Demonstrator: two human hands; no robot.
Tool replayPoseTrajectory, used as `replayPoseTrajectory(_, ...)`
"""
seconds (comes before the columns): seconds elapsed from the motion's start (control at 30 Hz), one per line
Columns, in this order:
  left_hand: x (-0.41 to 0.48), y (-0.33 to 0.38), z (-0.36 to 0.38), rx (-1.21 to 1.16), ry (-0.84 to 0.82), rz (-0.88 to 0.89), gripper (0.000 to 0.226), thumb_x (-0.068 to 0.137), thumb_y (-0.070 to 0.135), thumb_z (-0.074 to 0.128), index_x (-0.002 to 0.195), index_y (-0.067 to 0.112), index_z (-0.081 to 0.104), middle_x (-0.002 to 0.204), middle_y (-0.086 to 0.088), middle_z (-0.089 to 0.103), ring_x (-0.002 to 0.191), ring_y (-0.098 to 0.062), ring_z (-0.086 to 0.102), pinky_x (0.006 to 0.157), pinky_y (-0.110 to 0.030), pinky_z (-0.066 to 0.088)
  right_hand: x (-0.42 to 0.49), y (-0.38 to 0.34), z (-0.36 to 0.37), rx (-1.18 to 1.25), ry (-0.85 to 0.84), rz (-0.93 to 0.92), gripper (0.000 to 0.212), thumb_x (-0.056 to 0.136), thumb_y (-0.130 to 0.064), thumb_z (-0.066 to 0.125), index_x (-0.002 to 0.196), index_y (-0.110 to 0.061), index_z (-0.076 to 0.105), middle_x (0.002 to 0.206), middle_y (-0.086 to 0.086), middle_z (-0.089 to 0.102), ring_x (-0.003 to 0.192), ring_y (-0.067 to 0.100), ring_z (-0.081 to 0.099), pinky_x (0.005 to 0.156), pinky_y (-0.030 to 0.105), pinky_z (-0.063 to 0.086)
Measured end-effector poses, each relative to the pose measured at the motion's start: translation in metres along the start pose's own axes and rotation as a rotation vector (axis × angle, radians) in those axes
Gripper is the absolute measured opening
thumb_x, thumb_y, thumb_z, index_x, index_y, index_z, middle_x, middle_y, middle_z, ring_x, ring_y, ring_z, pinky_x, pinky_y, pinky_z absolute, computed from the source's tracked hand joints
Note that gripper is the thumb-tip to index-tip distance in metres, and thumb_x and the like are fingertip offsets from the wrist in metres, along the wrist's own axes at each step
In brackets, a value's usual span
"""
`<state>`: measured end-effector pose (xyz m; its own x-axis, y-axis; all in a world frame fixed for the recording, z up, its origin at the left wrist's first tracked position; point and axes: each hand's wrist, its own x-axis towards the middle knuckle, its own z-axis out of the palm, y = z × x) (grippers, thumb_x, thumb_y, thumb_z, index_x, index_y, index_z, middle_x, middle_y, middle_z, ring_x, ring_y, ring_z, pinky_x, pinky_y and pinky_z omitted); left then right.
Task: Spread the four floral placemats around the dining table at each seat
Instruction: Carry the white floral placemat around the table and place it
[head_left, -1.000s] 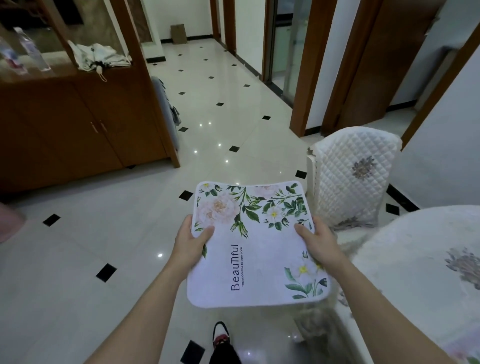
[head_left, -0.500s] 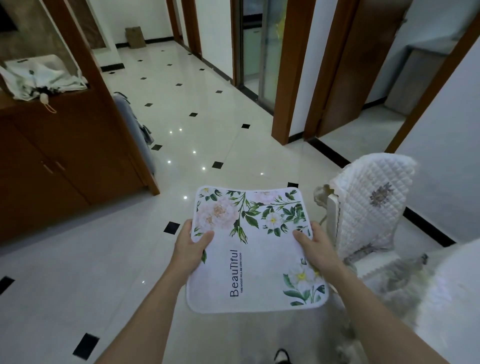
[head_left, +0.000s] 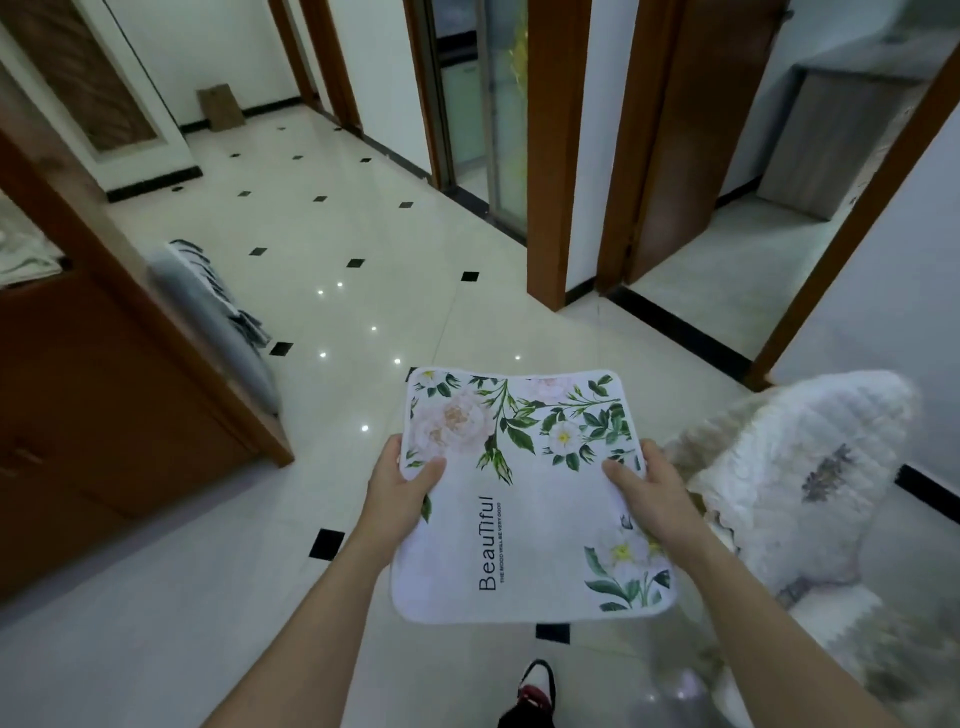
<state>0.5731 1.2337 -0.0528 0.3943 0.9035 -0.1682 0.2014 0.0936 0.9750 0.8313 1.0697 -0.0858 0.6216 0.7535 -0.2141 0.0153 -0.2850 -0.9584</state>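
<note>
I hold a white floral placemat (head_left: 524, 499), printed with green leaves, pale flowers and the word "Beautiful", flat in front of me over the tiled floor. My left hand (head_left: 400, 491) grips its left edge, thumb on top. My right hand (head_left: 652, 491) grips its right edge the same way. Whether more mats lie stacked under the top one cannot be told. The dining table is out of view.
A chair with a white quilted cover (head_left: 800, 483) stands close on my right. A wooden cabinet (head_left: 104, 395) fills the left, with a grey folded item (head_left: 218, 322) leaning on its end. Wooden door frames (head_left: 550, 156) stand ahead. My shoe (head_left: 535, 686) shows below.
The view has swung right and forward: the table has left the frame, the cabinet has slid further left, and the chair is nearer on my right. Both hands keep the same hold.
</note>
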Motion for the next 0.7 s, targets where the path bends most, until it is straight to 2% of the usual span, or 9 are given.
replayPoseTrajectory(0.1, 0.055, 0.017, 0.026, 0.009, -0.045, 0.000, 0.025, 0.092, 0.018, 0.070, 0.097, 0.041, 0.064, 0.100, 0.010, 0.077, 0.088, -0.011, 0.075, 0.067, -0.025, 0.060, 0.053, -0.007, -0.013, 0.055, 0.017, 0.014, 0.013, 0.096, -0.024, 0.062, 0.109, -0.025, 0.058, 0.106, -0.003, 0.074, 0.084, 0.010, 0.074, 0.063, 0.022, 0.058)
replayPoseTrajectory(0.17, 0.090, 0.027, 0.044, 0.018, -0.068, 0.004, 0.021, 0.092, 0.018, 0.070, 0.101, 0.036, 0.063, 0.099, 0.011, 0.077, 0.089, -0.011, 0.075, 0.066, -0.024, 0.060, 0.081, -0.015, -0.023, 0.058, 0.049, 0.012, 0.011, 0.096, -0.022, 0.062, 0.105, -0.027, 0.059, 0.103, -0.003, 0.074, 0.080, 0.008, 0.074, 0.058, 0.018, 0.056)
replayPoseTrajectory(0.37, 0.177, 0.053, 0.093, 0.035, -0.163, 0.025, 0.021, 0.092, 0.020, 0.071, 0.100, 0.038, 0.063, 0.097, 0.012, 0.077, 0.086, -0.010, 0.075, 0.063, -0.023, 0.060, 0.146, -0.029, -0.052, 0.097, 0.138, 0.035, 0.012, 0.096, -0.025, 0.062, 0.106, -0.032, 0.058, 0.102, -0.008, 0.075, 0.083, 0.009, 0.074, 0.068, 0.026, 0.059)
replayPoseTrajectory(0.47, 0.218, 0.059, 0.118, 0.038, -0.228, 0.012, 0.023, 0.092, 0.019, 0.071, 0.105, 0.036, 0.064, 0.103, 0.005, 0.077, 0.093, -0.017, 0.075, 0.077, -0.037, 0.062, 0.172, -0.032, -0.065, 0.120, 0.189, 0.048, 0.014, 0.096, -0.027, 0.062, 0.108, -0.033, 0.057, 0.105, -0.008, 0.074, 0.086, 0.010, 0.074, 0.071, 0.030, 0.060)
replayPoseTrajectory(0.53, 0.248, 0.060, 0.136, 0.053, -0.266, 0.020, 0.021, 0.092, 0.019, 0.071, 0.106, 0.032, 0.063, 0.106, 0.002, 0.076, 0.095, -0.020, 0.074, 0.080, -0.040, 0.061, 0.190, -0.033, -0.073, 0.147, 0.227, 0.065, 0.014, 0.096, -0.028, 0.062, 0.108, -0.034, 0.057, 0.104, -0.007, 0.075, 0.086, 0.013, 0.075, 0.070, 0.032, 0.061)
replayPoseTrajectory(0.63, 0.292, 0.065, 0.163, 0.048, -0.319, 0.031, 0.018, 0.092, 0.019, 0.071, 0.103, 0.032, 0.064, 0.100, 0.005, 0.076, 0.089, -0.014, 0.075, 0.067, -0.026, 0.061, 0.221, -0.036, -0.085, 0.152, 0.301, 0.084, 0.015, 0.094, -0.027, 0.064, 0.106, -0.032, 0.057, 0.103, -0.004, 0.075, 0.085, 0.014, 0.075, 0.070, 0.034, 0.062)
replayPoseTrajectory(0.7, 0.324, 0.069, 0.183, 0.035, -0.367, 0.020, 0.019, 0.092, 0.019, 0.071, 0.100, 0.035, 0.063, 0.098, 0.010, 0.077, 0.086, -0.010, 0.075, 0.063, -0.022, 0.059, 0.246, -0.037, -0.093, 0.160, 0.341, 0.105, 0.017, 0.092, -0.026, 0.067, 0.106, -0.029, 0.057, 0.103, -0.002, 0.075, 0.085, 0.016, 0.076, 0.068, 0.036, 0.063)
